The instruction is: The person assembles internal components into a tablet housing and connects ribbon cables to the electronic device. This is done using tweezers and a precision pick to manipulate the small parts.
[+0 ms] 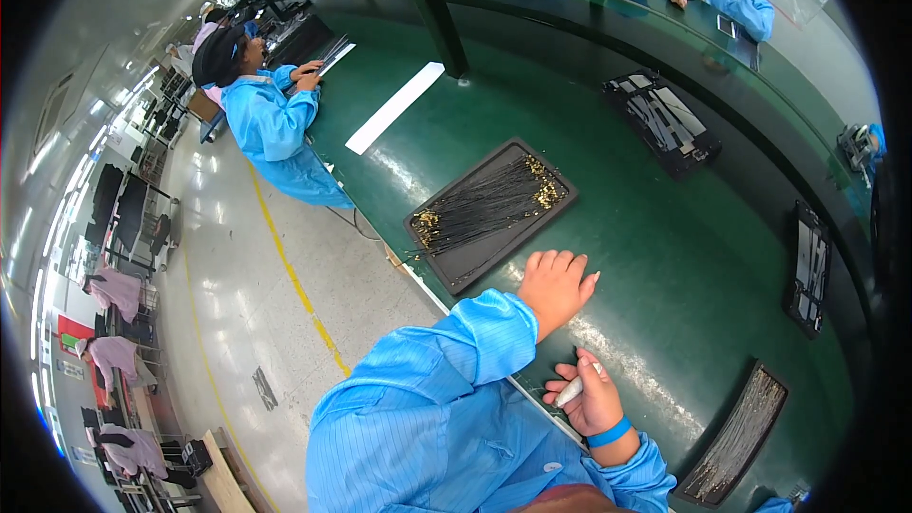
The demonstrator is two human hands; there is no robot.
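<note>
My left hand (558, 290) lies palm down on the green table, fingers apart and nothing in it. Just beyond it sits a dark rectangular tray (484, 271) of thin black cables (489, 207) with gold-coloured ends. Closer to my body, my right hand (598, 404) wears a blue wristband and is turned palm up. Its fingers are closed round a short, whitish, pen-like tool (570, 391); the exact kind is too small to tell.
A white strip (394, 108) lies on the table (617, 228) past the tray, near a dark green post (427, 9). Dark trays of parts stand to the right (662, 119), (809, 268), and another holds pale strands (736, 435). A co-worker in blue (271, 123) works at the left edge.
</note>
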